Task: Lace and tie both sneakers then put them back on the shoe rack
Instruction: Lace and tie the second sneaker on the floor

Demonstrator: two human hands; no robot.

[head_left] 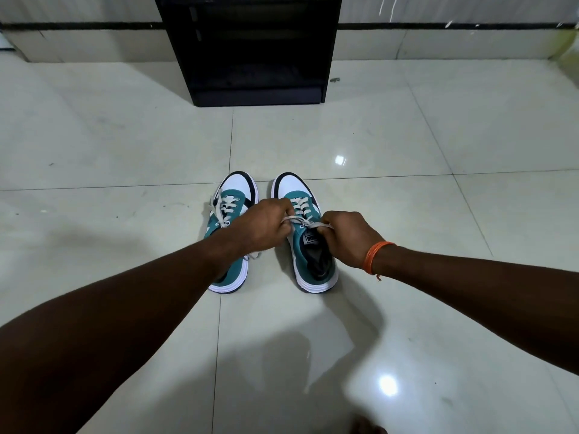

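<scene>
Two teal and white sneakers stand side by side on the floor, toes pointing away from me. The left sneaker (230,195) has its laces tied in a bow, and my left forearm hides its heel part. Over the right sneaker (313,261) both hands pinch the white lace (297,219). My left hand (266,225) grips one lace end on the left of the tongue. My right hand (347,238), with an orange thread band at the wrist, grips the other end on the right. The lace is pulled taut between them.
A black shoe rack (250,48) with open shelves stands against the far wall, straight ahead of the sneakers. Glossy pale floor tiles (391,145) surround the shoes. A small bit of debris (334,79) lies beside the rack's right side.
</scene>
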